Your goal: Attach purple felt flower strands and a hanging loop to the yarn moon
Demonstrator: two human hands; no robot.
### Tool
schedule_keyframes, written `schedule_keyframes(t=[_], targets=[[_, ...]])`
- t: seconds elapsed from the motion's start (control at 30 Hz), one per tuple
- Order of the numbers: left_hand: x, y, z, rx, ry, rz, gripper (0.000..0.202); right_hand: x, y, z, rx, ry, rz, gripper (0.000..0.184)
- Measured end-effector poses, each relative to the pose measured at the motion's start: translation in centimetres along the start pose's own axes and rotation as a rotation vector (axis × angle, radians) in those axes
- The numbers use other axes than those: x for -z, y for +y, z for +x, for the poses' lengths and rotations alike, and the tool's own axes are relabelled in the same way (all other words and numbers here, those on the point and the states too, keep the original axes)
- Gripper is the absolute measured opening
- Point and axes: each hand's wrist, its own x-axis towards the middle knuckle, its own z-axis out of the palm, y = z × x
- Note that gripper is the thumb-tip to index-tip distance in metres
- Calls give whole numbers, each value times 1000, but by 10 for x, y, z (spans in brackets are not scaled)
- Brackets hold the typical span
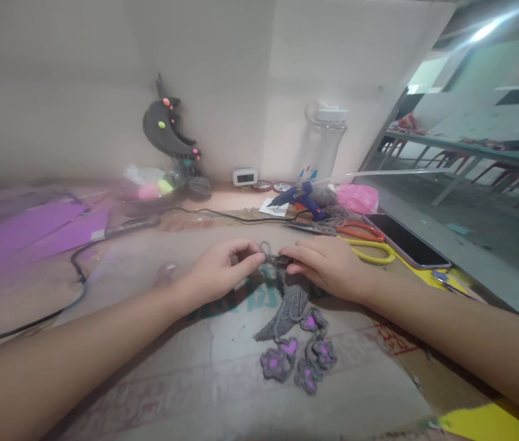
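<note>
My left hand [222, 266] and my right hand [328, 263] meet at the middle of the cardboard-covered table [158, 367]. Both pinch the top end of a grey yarn-wrapped craft piece [289, 306], where a small grey loop sticks up between the fingertips. The piece runs toward me from the hands. Several grey paw shapes with purple pads [298, 361] hang at its near end, lying flat on the table.
A blue glue gun [298, 197], grey yarn, pink bag [358, 197], orange and yellow scissors [369, 242] and a phone [406, 240] lie behind my right hand. A black cable [79, 269], purple sheets [29, 229], grey ornament [167, 131], clock and water bottle [326, 141] stand farther back.
</note>
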Motion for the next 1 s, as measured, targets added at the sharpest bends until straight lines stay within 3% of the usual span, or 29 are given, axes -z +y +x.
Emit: schedule_keyframes(t=[0.27, 0.4, 0.5, 0.63, 0.83, 0.93, 1.0], targets=[[1, -2, 3, 12, 25, 12, 26, 15, -5, 0, 206, 47, -58, 34], [2, -4, 4, 5, 42, -14, 25, 22, -7, 2, -33, 139, 160, 48], [2, -4, 5, -3, 37, -21, 25, 18, -5, 2, -178, 141, 207, 46], [2, -6, 6, 16, 83, 5, 24, 7, -1, 1, -183, 49, 121, 44], [1, -17, 9, 40, 123, 223, 28, 4, -6, 2, -189, -22, 90, 44], [3, -15, 6, -80, 228, 268, 35, 3, -8, 2, -183, -7, 55, 42], [3, -9, 2, -221, 223, 297, 32, 2, -8, 3, -187, 9, 35, 41]])
